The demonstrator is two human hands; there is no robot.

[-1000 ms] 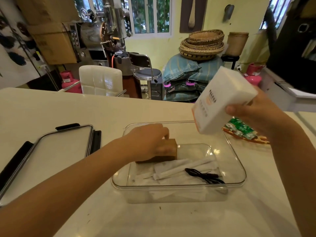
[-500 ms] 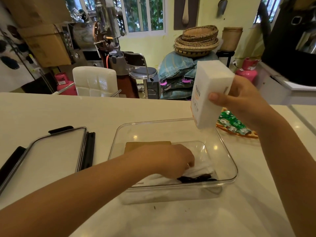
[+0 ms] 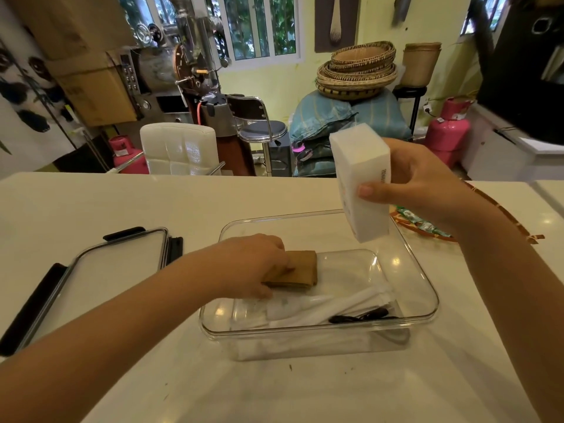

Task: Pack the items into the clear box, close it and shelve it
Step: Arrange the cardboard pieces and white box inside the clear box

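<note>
A clear box [image 3: 424, 288] stands open on the white table. Inside lie a brown packet [image 3: 302, 267], white wrapped sticks [image 3: 329, 303] and a black cable [image 3: 363, 317]. My left hand [image 3: 253, 264] is inside the box, its fingers resting on the left part of the brown packet. My right hand [image 3: 427, 184] holds a white carton [image 3: 361, 178] upright above the box's far right corner. The box's lid [image 3: 91, 276], clear with black clips, lies flat on the table to the left.
A woven tray with green sachets [image 3: 424, 224] sits on the table behind my right wrist. Beyond the table stand a white chair [image 3: 180, 148], a metal stool [image 3: 262, 129], pink gas cylinders [image 3: 447, 129], sacks and stacked baskets [image 3: 357, 68].
My left hand went from the black cable at the box's front back onto the brown packet. My right hand turned the white carton more upright and kept it over the box.
</note>
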